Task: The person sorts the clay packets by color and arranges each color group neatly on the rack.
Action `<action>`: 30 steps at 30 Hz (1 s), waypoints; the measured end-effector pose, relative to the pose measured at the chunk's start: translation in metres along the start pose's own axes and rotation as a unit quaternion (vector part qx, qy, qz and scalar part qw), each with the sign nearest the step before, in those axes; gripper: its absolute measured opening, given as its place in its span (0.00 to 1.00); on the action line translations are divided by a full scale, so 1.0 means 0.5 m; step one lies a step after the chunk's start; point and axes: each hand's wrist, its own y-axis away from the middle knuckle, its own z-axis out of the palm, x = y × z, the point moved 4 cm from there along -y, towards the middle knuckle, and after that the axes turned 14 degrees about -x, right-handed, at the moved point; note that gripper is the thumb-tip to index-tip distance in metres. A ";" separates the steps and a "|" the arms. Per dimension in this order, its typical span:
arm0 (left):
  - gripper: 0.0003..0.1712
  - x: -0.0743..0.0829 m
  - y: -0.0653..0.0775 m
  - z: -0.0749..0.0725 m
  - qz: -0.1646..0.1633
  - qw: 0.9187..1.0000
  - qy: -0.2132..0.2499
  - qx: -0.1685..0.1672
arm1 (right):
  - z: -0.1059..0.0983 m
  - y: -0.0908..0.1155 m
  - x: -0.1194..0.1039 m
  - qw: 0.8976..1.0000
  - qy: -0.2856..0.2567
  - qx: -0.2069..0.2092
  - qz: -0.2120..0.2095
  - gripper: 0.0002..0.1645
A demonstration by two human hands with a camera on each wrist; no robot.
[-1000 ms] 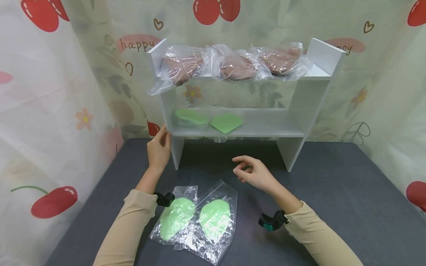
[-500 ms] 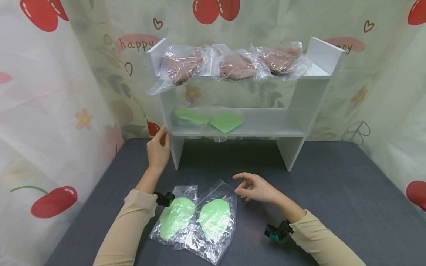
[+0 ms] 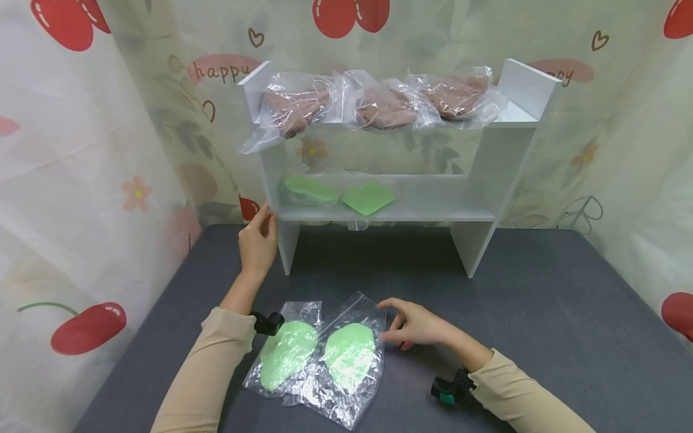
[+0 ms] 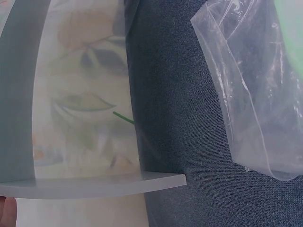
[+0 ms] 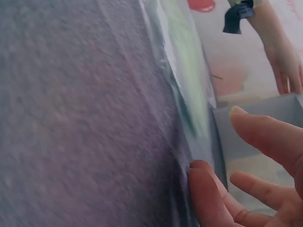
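Two clear zip bags lie on the dark table, each with a flat light-green piece inside. The right bag [image 3: 349,355] partly overlaps the left bag [image 3: 289,349]. My right hand [image 3: 419,325] is at the right bag's edge, thumb and index finger apart; the right wrist view shows the fingers [image 5: 260,137] close to the bag [image 5: 187,71], and contact is unclear. My left hand [image 3: 258,243] rests against the left side panel of a white shelf [image 3: 433,195]. In the left wrist view a fingertip [image 4: 7,210] shows on the panel's outer side.
On the middle shelf lie two bagged green pieces [image 3: 368,198], left of centre. Several bagged brown lumps [image 3: 387,108] line the top shelf, one bag overhanging its left front edge. A patterned curtain [image 3: 130,120] surrounds the table [image 3: 563,313]. A thin cable [image 3: 587,213] is behind.
My right hand has come down and nearer from in front of the shelf to the right bag's edge. The left hand stays at the side panel.
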 end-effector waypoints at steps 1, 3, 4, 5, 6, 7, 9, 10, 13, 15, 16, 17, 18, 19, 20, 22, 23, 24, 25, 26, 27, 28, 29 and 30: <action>0.22 0.000 0.000 0.000 0.000 1.000 0.000 0.000 | 0.003 -0.001 0.000 1.000 -0.002 -0.002 0.001 0.41; 0.22 0.000 -0.001 0.000 0.001 1.000 0.001 -0.001 | 0.009 -0.003 -0.001 1.000 -0.006 -0.005 0.001 0.41; 0.21 0.000 -0.001 0.000 0.001 1.000 0.001 -0.001 | 0.012 -0.004 -0.002 1.000 -0.006 -0.006 0.001 0.41; 0.21 0.000 -0.001 0.000 0.002 1.000 0.000 -0.001 | 0.014 -0.005 -0.003 1.000 -0.004 -0.005 0.001 0.41; 0.21 0.000 -0.002 0.000 0.002 1.000 0.000 -0.001 | 0.017 -0.007 -0.004 1.000 0.000 -0.004 0.001 0.41; 0.21 0.000 -0.002 0.000 0.003 1.000 0.001 0.000 | 0.019 -0.008 -0.005 1.000 0.005 -0.001 0.000 0.41; 0.21 0.001 -0.002 -0.001 0.002 1.000 0.002 0.000 | 0.023 -0.011 -0.008 1.000 0.021 0.006 -0.001 0.42; 0.21 0.001 -0.001 -0.001 0.002 1.000 0.002 0.000 | 0.026 -0.013 -0.009 0.999 0.032 0.010 0.000 0.42; 0.21 0.002 -0.001 -0.001 0.002 1.000 0.003 0.000 | 0.033 -0.018 -0.014 0.997 0.068 0.025 0.004 0.43; 0.21 0.001 -0.001 -0.001 0.002 1.000 0.003 0.000 | 0.038 -0.023 -0.017 0.995 0.088 0.035 0.008 0.43; 0.21 -0.001 -0.001 0.000 0.002 1.000 0.003 0.000 | 0.040 -0.025 -0.018 0.994 0.097 0.039 0.010 0.42; 0.21 -0.001 -0.001 0.000 0.002 1.000 0.003 0.000 | 0.042 -0.027 -0.020 0.994 0.103 0.044 0.009 0.42; 0.21 -0.001 -0.001 0.000 0.001 1.000 0.003 0.000 | 0.045 -0.028 -0.022 0.993 0.107 0.047 0.009 0.41; 0.21 -0.002 -0.001 0.000 0.001 1.000 0.003 0.000 | 0.047 -0.030 -0.025 0.993 0.110 0.049 0.006 0.40; 0.21 -0.002 0.000 0.000 0.000 1.000 0.004 0.000 | 0.049 -0.031 -0.028 0.993 0.110 0.050 0.004 0.40; 0.21 -0.001 0.000 0.000 0.000 1.000 0.005 -0.001 | 0.052 -0.034 -0.033 0.992 0.114 0.051 0.001 0.39; 0.21 -0.001 0.000 0.000 0.000 1.000 0.005 -0.001 | 0.053 -0.035 -0.035 0.992 0.116 0.051 -0.001 0.39; 0.21 0.000 0.000 0.000 0.000 1.000 0.006 -0.001 | 0.055 -0.036 -0.038 0.992 0.118 0.051 -0.002 0.38; 0.21 -0.001 0.000 0.000 0.000 1.000 0.006 0.000 | 0.056 -0.036 -0.039 0.992 0.119 0.051 -0.003 0.38; 0.21 -0.001 0.000 -0.001 0.000 1.000 0.007 0.000 | 0.057 -0.037 -0.041 0.991 0.120 0.051 -0.004 0.38; 0.21 0.000 0.000 -0.001 0.001 1.000 0.007 0.000 | 0.058 -0.037 -0.042 0.991 0.121 0.050 -0.006 0.37; 0.21 0.000 0.000 -0.001 0.001 1.000 0.007 -0.001 | 0.058 -0.037 -0.042 0.991 0.120 0.050 -0.008 0.36; 0.22 0.000 0.000 -0.001 0.001 1.000 0.007 -0.001 | 0.059 -0.037 -0.043 0.992 0.118 0.049 -0.012 0.35; 0.22 0.000 0.000 -0.001 0.001 1.000 0.006 -0.001 | 0.059 -0.036 -0.043 0.992 0.117 0.049 -0.016 0.34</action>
